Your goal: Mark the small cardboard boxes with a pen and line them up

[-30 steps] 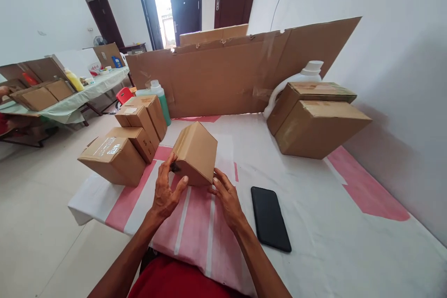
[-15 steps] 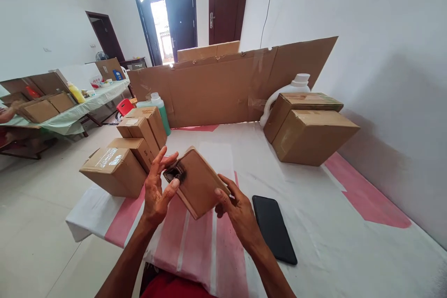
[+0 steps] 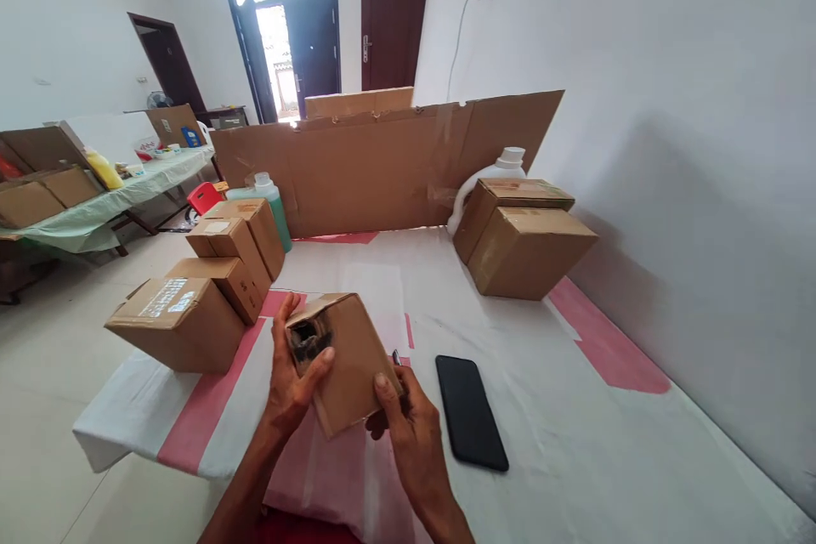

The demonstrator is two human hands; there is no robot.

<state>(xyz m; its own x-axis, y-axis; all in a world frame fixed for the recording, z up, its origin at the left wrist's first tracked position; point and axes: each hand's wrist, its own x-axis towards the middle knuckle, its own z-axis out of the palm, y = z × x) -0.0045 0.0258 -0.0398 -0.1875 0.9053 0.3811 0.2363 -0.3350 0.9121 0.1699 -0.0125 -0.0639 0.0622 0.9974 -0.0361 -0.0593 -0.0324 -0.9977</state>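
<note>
A small brown cardboard box (image 3: 354,357) is tilted above the near part of the table. Its left corner has a ragged, blackened hole (image 3: 309,340). My left hand (image 3: 297,374) grips the box at that corner, thumb on the front face beside the hole and fingers behind the left side. On the lower right edge, my right hand (image 3: 405,416) is closed round the box with its thumb on the front face. A small shiny tip (image 3: 396,357) shows beside the right fingers; its kind is unclear. Just right of this hand lies a black smartphone (image 3: 472,412).
Several cardboard boxes (image 3: 178,323) and a green-filled bottle (image 3: 275,208) line the left side. Two boxes (image 3: 535,251) stand at right before a white jug (image 3: 503,163). A cardboard panel (image 3: 363,170) spans the back; a wall (image 3: 701,187) borders the right.
My left hand has closed from spread fingers onto the box's holed corner. The box has turned somewhat more upright and sits lower in view. The camera view has swung slightly right.
</note>
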